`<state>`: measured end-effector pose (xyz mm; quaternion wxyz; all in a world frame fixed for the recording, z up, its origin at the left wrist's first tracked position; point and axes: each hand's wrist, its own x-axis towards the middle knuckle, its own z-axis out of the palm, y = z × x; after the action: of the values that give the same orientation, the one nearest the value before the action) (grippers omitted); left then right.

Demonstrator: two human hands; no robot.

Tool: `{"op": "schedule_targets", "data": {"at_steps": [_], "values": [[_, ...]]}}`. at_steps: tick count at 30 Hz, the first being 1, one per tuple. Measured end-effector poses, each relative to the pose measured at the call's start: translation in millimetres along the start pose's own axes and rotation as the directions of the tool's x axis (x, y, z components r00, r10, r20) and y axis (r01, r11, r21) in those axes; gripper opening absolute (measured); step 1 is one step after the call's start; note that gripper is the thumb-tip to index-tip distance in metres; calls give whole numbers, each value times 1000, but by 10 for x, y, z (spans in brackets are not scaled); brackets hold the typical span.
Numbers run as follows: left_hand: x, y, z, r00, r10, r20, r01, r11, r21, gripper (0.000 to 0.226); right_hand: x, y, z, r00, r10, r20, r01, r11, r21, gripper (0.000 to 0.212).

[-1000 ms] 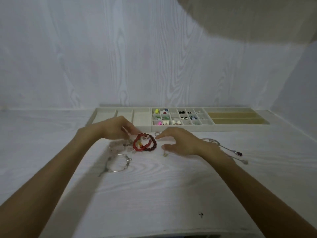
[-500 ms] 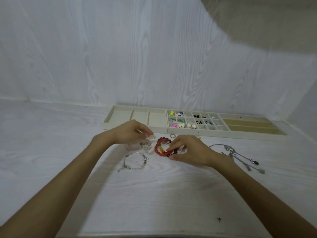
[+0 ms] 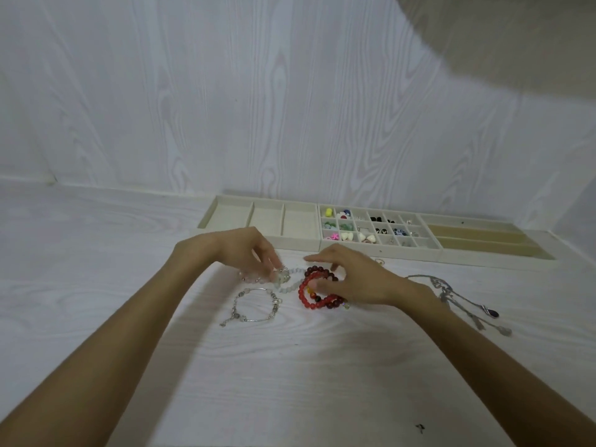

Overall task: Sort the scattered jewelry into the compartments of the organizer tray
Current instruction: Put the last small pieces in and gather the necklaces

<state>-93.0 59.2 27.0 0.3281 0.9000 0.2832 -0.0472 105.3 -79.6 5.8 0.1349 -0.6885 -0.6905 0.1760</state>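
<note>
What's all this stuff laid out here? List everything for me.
Tray: one, cream, far side of the table by the wall, three sections.
Small pieces: many, mixed colours, in the tray's middle grid.
Red bracelets: apparently two, bright and dark red, under the right hand.
Pale bracelets: count unclear, whitish and pinkish, at the left fingers.
Silver bracelet: one, on the table nearer than the left hand.
Necklaces: a silver tangle, right of the right wrist.
Ring: one, small, before the tray.
Table: white wood grain.
Left hand: pinching a pale bracelet.
Right hand: holding the red bracelets.
</note>
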Motion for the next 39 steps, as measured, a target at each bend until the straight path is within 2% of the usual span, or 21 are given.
{"op": "schedule_targets", "data": {"at_steps": [3,6,12,16,18,21,24,26,30,31,34,36,39], "values": [[51,36,89,998,-26,-53,29,998,55,25,62,-71,41,999,-15,31,17,999,-37,42],[87,45,112,996,-8,-93,16,997,79,20,23,-30,-45,1000,-8,-3,8,993,114,15],[67,19,64,993,-11,-119,19,998,68,28,-151,144,-169,995,61,81,-73,986,151,28],[62,87,87,986,-53,-155,79,983,167,15,-264,194,-217,985,65,158,-79,993,86,27],[84,154,90,984,-28,-178,65,976,206,18,-308,204,-223,982,82,171,-95,993,72,24],[129,240,102,991,-16,-132,41,980,193,20,-361,219,-238,976,91,199,-112,989,95,20],[194,299,150,985,14,-170,28,969,246,15,-414,245,-268,981,87,173,-113,983,142,20],[244,354,197,982,63,-180,-26,979,200,15,-446,262,-319,987,76,144,-109,965,238,20],[307,507,342,992,120,-41,-111,977,183,13,-509,305,-483,992,63,113,-102,919,380,15],[320,550,381,990,138,-30,-132,978,159,20,-526,311,-509,993,53,102,-91,908,410,13],[341,710,463,992,126,20,-120,974,-190,48,-548,310,-535,998,58,38,-70,846,529,11],[346,798,480,991,125,54,-100,940,-325,57,-533,300,-537,995,96,-34,-59,815,576,9],[381,798,482,980,200,-4,-192,936,-295,37,-503,294,-564,976,175,-130,-49,756,653,9]]}}
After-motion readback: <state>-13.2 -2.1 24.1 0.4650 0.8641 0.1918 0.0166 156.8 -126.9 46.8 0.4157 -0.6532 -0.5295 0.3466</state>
